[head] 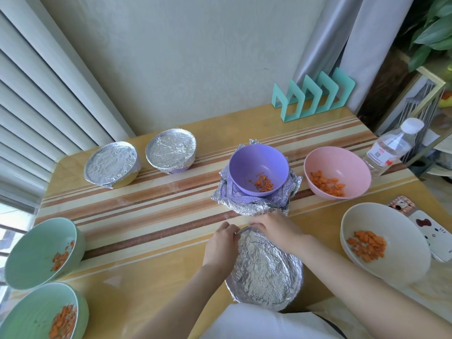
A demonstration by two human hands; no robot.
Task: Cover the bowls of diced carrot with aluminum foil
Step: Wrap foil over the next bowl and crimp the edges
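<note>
A bowl wrapped in crinkled foil (265,270) sits at the table's near edge. My left hand (221,243) curls over its far left rim, and my right hand (276,228) presses the foil down along the far rim. Two foil-covered bowls (111,165) (170,150) stand at the back left. A purple bowl (258,170) of diced carrot rests on a loose sheet of foil (247,206). Open bowls of carrot: pink (337,172), white (384,243), and two green ones (41,253) (46,314).
A teal rack (315,96) stands at the back of the striped wooden table (151,216). A water bottle (391,145) and a patterned phone case (425,226) lie at the right edge. Blinds and curtains flank the wall.
</note>
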